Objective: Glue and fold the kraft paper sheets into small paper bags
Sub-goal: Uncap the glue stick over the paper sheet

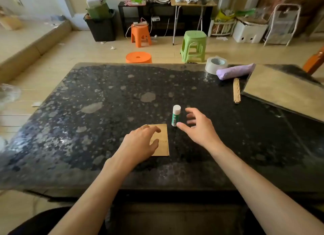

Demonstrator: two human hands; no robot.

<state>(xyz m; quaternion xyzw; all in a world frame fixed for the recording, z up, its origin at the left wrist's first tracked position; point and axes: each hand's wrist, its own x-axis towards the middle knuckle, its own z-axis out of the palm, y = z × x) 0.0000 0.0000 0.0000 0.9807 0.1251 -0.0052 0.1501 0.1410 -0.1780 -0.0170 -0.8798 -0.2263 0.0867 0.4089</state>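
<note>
Just below the frame's centre, the left hand (pixel 140 143) rests with relaxed fingers on a small folded kraft paper piece (pixel 164 147) lying flat on the dark surface (pixel 78 112); the right hand (pixel 198 127), fingers spread and holding nothing, is just beside the upright glue stick (pixel 175 115); more kraft sheets (pixel 284 92) lie at the right.

I could read nothing. The glue stick (pixel 175 115), standing at the frame's centre, bore a green label with print too small to make out, and faint dark marks on the folded kraft paper (pixel 162 141) below it stayed illegible.
</note>
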